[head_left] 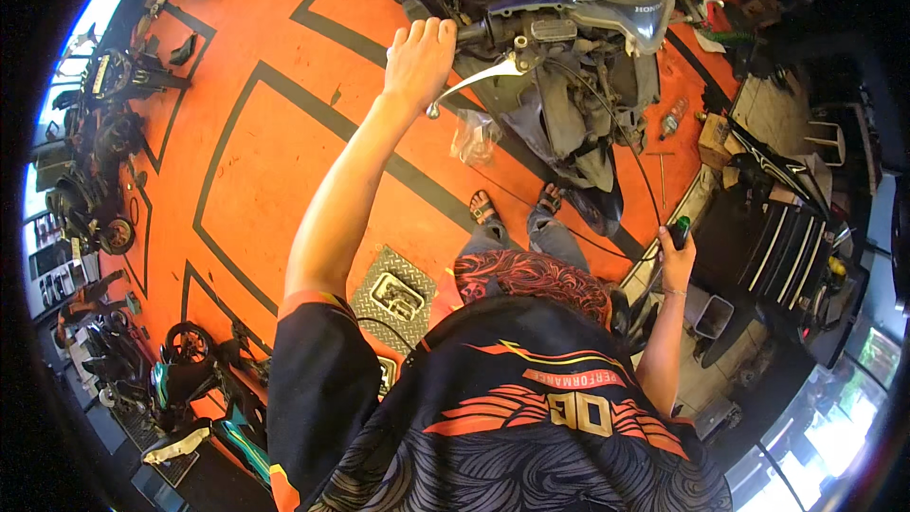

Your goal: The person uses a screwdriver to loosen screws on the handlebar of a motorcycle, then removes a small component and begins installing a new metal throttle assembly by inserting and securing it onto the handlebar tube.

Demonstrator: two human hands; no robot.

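Note:
At the top centre, my left hand (420, 62) is closed around the end of a handlebar grip (471, 35) on a partly stripped motorcycle (569, 109). Just below this grip a silver brake lever (483, 78) sticks out. From the handlebar a thin black cable (637, 154) curves down to the right. It ends at my right hand (676, 263), low on the right, whose fingers are closed around a small dark object with a green end (680, 228). Its kind is not clear, and the fingers cover part of it.
Clear plastic wrapping (476, 136) and a T-handle wrench (662, 171) lie on the orange floor. Left of my legs, a metal tray (397, 296) rests on a checkered plate. A black drawer cabinet (782, 251) stands at right, near a grey bin (713, 315). Several motorcycles line the left.

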